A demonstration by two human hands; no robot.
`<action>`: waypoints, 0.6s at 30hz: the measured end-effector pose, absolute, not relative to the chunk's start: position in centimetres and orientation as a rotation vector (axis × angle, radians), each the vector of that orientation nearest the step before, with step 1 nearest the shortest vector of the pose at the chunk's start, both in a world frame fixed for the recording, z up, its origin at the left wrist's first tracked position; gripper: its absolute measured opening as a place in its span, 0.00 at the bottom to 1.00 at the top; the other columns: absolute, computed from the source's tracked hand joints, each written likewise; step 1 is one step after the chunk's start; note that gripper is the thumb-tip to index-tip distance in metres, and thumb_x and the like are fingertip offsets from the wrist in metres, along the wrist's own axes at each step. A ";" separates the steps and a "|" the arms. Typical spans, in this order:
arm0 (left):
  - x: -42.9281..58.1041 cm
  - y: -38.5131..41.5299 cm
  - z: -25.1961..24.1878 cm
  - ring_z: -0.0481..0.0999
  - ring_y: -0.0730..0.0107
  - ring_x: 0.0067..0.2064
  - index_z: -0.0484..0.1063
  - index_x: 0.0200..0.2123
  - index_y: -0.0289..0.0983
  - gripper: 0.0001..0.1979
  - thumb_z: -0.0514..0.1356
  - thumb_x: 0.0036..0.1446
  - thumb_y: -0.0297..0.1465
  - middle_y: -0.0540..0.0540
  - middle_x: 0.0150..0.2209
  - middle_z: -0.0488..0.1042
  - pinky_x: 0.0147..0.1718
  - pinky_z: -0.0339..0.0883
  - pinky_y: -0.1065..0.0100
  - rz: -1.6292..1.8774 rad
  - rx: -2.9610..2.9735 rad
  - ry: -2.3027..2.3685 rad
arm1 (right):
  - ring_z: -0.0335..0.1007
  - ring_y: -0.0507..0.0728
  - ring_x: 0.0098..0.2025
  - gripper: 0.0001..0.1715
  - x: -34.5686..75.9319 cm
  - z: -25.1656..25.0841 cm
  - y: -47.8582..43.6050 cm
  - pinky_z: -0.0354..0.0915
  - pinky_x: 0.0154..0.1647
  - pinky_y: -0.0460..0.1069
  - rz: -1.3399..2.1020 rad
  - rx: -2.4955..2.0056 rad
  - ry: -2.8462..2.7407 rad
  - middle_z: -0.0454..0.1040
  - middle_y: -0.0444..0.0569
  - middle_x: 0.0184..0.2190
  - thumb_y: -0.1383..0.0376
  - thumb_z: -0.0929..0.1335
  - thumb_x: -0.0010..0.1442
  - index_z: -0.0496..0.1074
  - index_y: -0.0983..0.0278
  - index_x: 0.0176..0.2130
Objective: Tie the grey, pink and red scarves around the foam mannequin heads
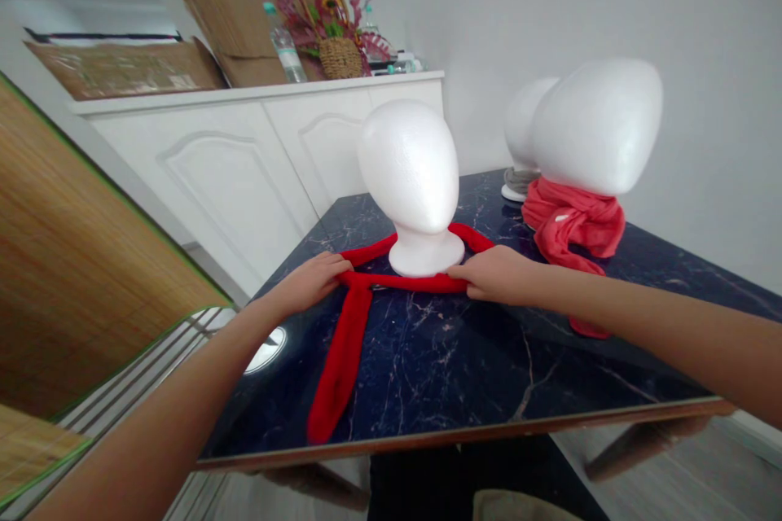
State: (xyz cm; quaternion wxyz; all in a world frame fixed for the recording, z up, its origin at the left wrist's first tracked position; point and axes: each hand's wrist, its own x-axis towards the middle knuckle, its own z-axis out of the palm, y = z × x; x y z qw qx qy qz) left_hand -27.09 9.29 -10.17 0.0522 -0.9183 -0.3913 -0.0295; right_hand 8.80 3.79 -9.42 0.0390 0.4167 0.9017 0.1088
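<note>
A white foam mannequin head [412, 179] stands on a dark blue marble table [464, 366]. A bright red scarf [342, 350] loops round its base, with one end trailing toward the table's near edge. My left hand [311, 281] is closed on the scarf at the left of the base. My right hand [494, 275] is closed on the scarf at the right of the base. Both hands rest on the tabletop.
A second foam head [599, 126] wearing a knotted red scarf [574, 224] stands at the right, a third head [522, 126] behind it. A white sideboard [244, 155] at the back carries cardboard, a water bottle [284, 45] and a flower basket [336, 24]. A bamboo panel [67, 260] stands at left.
</note>
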 end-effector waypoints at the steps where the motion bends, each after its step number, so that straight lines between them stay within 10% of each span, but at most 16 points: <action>1: -27.3 9.8 -10.2 0.70 0.58 0.47 0.71 0.40 0.38 0.12 0.48 0.64 0.29 0.41 0.44 0.74 0.50 0.63 0.59 -0.084 -2.762 -1.195 | 0.77 0.63 0.39 0.20 9.8 -9.2 3.7 0.62 0.33 0.49 0.314 1.292 2.738 0.80 0.55 0.39 0.66 0.66 0.61 0.72 0.60 0.54; 18: -29.6 17.3 -9.2 0.73 0.52 0.51 0.76 0.36 0.38 0.13 0.53 0.56 0.23 0.37 0.45 0.78 0.48 0.63 0.57 0.121 -2.455 -1.295 | 0.73 0.58 0.35 0.16 19.2 -8.6 6.1 0.57 0.31 0.48 0.438 1.224 2.735 0.75 0.52 0.38 0.76 0.63 0.62 0.75 0.64 0.46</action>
